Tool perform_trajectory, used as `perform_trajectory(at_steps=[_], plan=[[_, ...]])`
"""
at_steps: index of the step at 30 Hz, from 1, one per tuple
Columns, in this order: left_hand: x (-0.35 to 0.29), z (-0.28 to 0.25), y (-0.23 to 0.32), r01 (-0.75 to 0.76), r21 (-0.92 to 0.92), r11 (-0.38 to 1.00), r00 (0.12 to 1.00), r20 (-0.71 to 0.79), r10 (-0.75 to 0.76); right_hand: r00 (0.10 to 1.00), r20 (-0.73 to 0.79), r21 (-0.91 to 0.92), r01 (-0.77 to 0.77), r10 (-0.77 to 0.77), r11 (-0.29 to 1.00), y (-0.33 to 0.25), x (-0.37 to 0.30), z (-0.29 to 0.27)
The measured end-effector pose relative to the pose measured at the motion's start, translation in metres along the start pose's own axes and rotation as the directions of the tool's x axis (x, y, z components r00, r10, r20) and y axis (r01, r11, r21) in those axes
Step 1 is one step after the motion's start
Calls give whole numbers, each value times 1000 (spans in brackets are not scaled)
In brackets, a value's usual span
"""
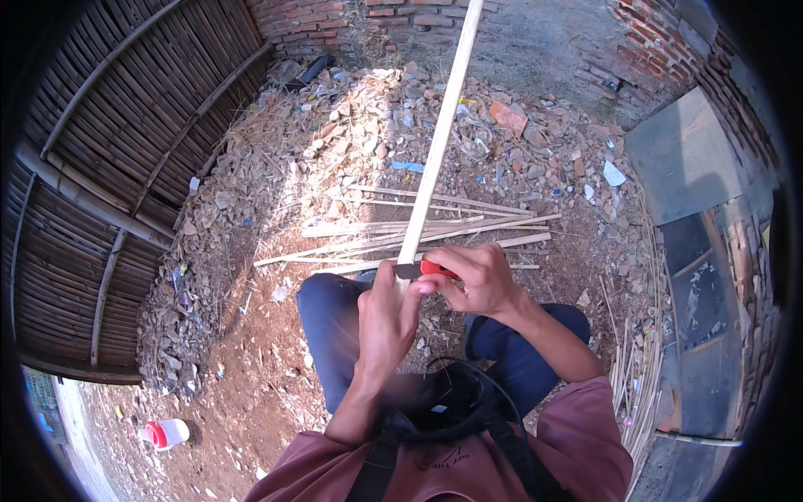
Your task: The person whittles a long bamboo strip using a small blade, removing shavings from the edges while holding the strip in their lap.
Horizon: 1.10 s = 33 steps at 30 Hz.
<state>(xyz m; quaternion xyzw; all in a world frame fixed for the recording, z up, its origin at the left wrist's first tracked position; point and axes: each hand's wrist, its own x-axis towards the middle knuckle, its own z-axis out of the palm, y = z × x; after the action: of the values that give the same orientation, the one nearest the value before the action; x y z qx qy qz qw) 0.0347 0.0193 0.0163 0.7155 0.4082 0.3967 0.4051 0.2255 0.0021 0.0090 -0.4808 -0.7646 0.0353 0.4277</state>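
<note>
Your right hand (481, 280): curled around red-handled knife (438, 268), dark blade across near end of pale strip (439, 151). Your left hand (385, 316): fingers bent, gripping strip there, thumb by blade. Strip slants up past top edge; loose strips (351, 227) on ground (259, 351) ahead.

Daylight lays a bright, washed-out strip across the rubble (368, 105), while the bamboo fence (92, 92) stays dim. The wooden strip (438, 142) shows pale and clear. Fisheye distortion bows the fence and the brick wall (535, 42) toward black, blue-fringed corners.
</note>
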Motion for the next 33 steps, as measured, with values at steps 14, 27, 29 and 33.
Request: perform_trajectory(at_steps=[14,27,29,33], plan=[[5,3,-1,-9,52,999,1000,-27,10,995,-93,-118,-58,47,991,-8,0,6],[0,1,-1,-49,54,997,997,-57,52,1000,-26,-2,-11,11,1000,6,-1,5],[1,1,-4,6,124,992,1000,-31,-2,999,-39,-13,-18,17,1000,5,-1,6],[5,3,-12,0,141,990,999,-37,5,998,-51,-32,-27,25,999,1,1,6]])
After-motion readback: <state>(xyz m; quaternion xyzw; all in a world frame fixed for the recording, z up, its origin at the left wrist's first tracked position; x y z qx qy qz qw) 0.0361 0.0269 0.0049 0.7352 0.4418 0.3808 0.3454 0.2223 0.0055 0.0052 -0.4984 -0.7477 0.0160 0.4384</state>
